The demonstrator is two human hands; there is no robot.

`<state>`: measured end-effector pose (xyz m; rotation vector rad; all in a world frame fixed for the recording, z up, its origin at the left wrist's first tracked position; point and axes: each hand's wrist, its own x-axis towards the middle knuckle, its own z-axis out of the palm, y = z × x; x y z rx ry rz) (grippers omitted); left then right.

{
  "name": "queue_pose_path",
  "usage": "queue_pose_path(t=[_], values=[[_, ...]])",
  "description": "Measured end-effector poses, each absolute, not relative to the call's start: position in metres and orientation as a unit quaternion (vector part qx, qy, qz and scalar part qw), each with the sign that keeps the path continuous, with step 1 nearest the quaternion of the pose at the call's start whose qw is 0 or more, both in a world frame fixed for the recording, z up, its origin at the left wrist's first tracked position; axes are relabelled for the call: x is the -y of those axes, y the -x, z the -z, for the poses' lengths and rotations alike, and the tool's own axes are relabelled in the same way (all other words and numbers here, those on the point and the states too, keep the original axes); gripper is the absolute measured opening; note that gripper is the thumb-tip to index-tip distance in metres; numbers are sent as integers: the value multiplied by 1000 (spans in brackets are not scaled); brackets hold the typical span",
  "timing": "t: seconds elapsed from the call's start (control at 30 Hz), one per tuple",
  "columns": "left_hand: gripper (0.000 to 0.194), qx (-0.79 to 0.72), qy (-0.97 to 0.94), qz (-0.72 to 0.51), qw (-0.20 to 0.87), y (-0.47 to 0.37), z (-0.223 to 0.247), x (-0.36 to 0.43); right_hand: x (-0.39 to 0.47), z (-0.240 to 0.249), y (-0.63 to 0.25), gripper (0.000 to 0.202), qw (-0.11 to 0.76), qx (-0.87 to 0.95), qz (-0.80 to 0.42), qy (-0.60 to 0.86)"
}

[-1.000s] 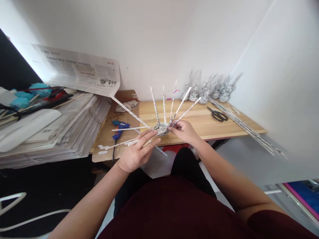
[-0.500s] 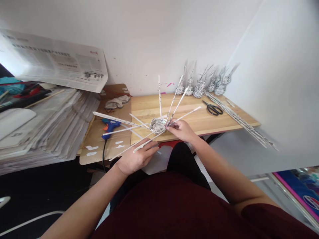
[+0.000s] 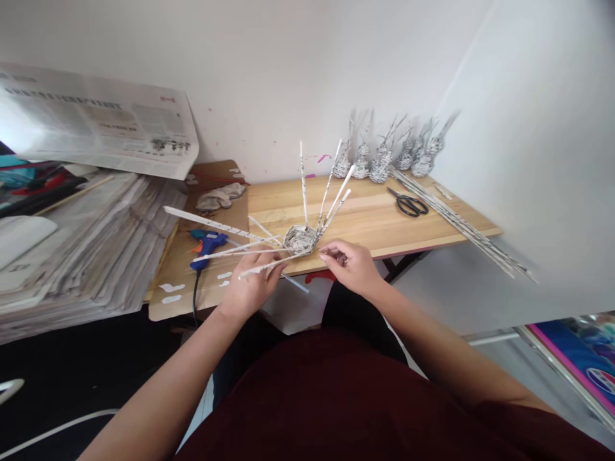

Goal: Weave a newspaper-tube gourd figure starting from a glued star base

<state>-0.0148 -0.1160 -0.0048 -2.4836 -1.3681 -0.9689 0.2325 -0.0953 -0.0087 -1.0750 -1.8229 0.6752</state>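
A small round woven paper piece [image 3: 300, 240] lies near the table's front edge, with several rolled paper sticks spreading out from it. My left hand [image 3: 252, 282] is at its left, fingers bent around the paper sticks [image 3: 262, 267] there. Just right of the woven piece is my right hand [image 3: 348, 262], its thumb and index finger pinched close together; whatever is between them is too small to name. Some sticks stand up at the back, others point left.
Black scissors [image 3: 408, 203] and long paper rolls [image 3: 451, 221] lie at the right, with several woven paper figures [image 3: 382, 164] behind. A blue glue gun [image 3: 209, 246], a glove [image 3: 221, 196] and stacked newspapers [image 3: 110, 243] are at the left.
My left hand has moved up and closer to the woven piece, among the left sticks. My right hand has come off the right-hand stick, which now leans more upright beside the others.
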Motion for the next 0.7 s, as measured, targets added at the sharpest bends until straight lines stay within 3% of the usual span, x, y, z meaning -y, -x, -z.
queue_pose_path(t=[0.2,0.4,0.7], values=[[33,456,818,347,-52,7,5,95,91,11,-212,25,402,818,-156,381],[26,460,811,341,-122,-2,3,93,86,18,-207,19,360,850,-92,374],[21,513,681,451,-262,-5,21,91,83,18,-201,15,448,752,-240,419]])
